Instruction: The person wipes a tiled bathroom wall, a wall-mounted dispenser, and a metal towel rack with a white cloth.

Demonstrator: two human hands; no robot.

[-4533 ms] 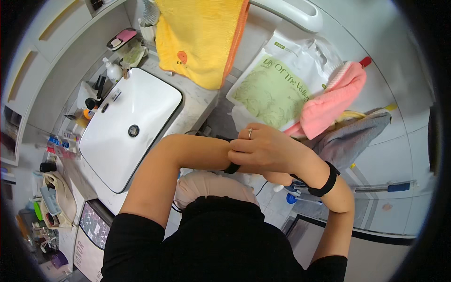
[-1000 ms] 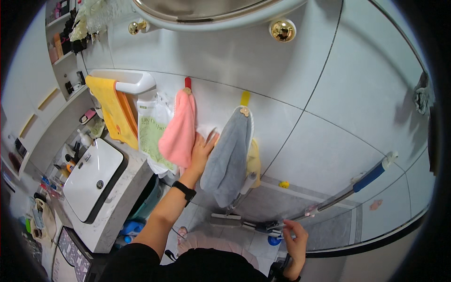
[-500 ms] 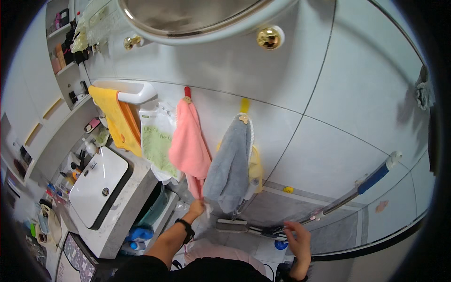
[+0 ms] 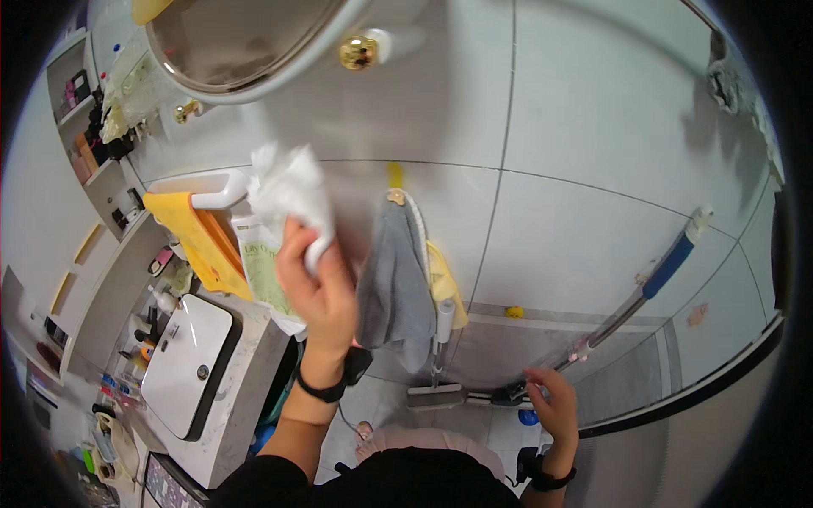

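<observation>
My left hand (image 4: 318, 284) is raised in front of the wall, its fingers closed on a crumpled white tissue-like cloth (image 4: 292, 186). The hand and cloth cover most of the pink towel and part of a white-and-green printed bag (image 4: 262, 258). Just to the right hangs a grey towel (image 4: 396, 288) from a yellow hook, with a smaller yellow cloth (image 4: 445, 284) behind it. Lower right, my right hand (image 4: 555, 406) hovers with its fingers loosely bent and apart, nothing in it. It is nearest to a slanted pole with a blue grip (image 4: 669, 264).
Left stands a counter (image 4: 246, 364) with a white sink (image 4: 188, 364) and several bottles. An orange-yellow towel (image 4: 190, 241) hangs over a white rail (image 4: 222, 190). A round mirror (image 4: 246, 42) is above. A grey floor squeegee (image 4: 436, 396) and a black curved edge (image 4: 677, 389) lie low right.
My left hand has risen from the pink towel's lower end to in front of the wall, bringing the white cloth up. My right hand stays low at the right. The view has shifted.
</observation>
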